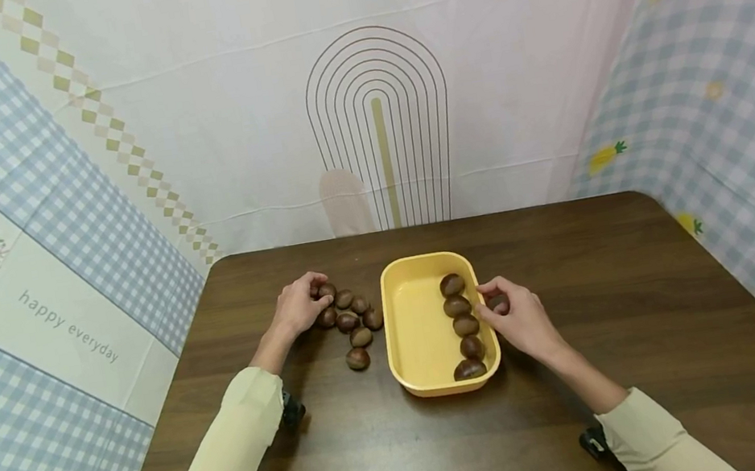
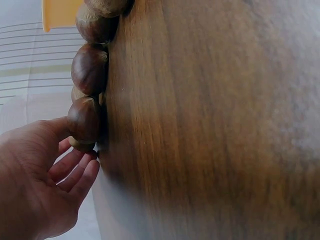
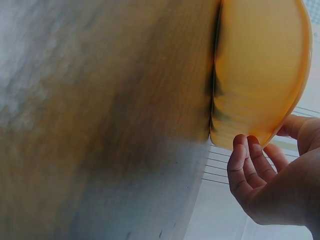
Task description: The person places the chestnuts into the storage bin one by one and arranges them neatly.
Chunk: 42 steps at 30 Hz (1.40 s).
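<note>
My left hand (image 1: 297, 306) is at the left end of a loose group of brown chestnuts (image 1: 348, 321) on the table. Its thumb and fingers curl about a chestnut (image 1: 327, 291) there; in the left wrist view a nearer chestnut (image 2: 84, 119) partly hides the fingertips. To the right of the group stands a yellow rectangular box (image 1: 407, 382). Along the box's right inner side lies a row of several chestnuts (image 1: 466, 326). My right hand (image 1: 522, 318) holds that side's rim, thumb at the edge and curled fingers (image 3: 256, 150) against the outer wall.
The brown wooden table (image 1: 382, 463) carries the box and chestnuts. A printed white cloth (image 1: 246, 141) hangs behind it, with checked blue cloth on both sides. One chestnut (image 1: 358, 359) lies nearest the front, left of the box.
</note>
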Each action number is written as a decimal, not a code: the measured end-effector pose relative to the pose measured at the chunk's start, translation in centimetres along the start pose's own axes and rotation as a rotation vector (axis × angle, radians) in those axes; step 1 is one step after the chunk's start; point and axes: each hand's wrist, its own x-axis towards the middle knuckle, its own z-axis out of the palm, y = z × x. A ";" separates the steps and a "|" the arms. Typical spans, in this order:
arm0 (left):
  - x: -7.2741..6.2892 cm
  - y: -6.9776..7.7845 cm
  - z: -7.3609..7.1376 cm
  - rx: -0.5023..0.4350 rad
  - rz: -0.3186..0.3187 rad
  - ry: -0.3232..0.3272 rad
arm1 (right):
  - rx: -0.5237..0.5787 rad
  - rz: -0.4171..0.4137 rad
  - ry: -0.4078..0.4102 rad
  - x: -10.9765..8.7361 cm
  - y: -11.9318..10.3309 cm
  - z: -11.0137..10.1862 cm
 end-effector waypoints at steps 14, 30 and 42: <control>0.3 0.5 -0.8 -0.015 0.004 0.049 | -0.005 0.011 -0.003 0.0 0.0 0.0; 0.6 6.1 -1.9 -0.115 0.160 0.043 | -0.015 0.022 -0.008 -0.1 0.0 -0.2; 0.0 10.1 -0.8 -0.153 0.261 -0.027 | -0.004 0.014 -0.011 0.0 -0.1 -0.1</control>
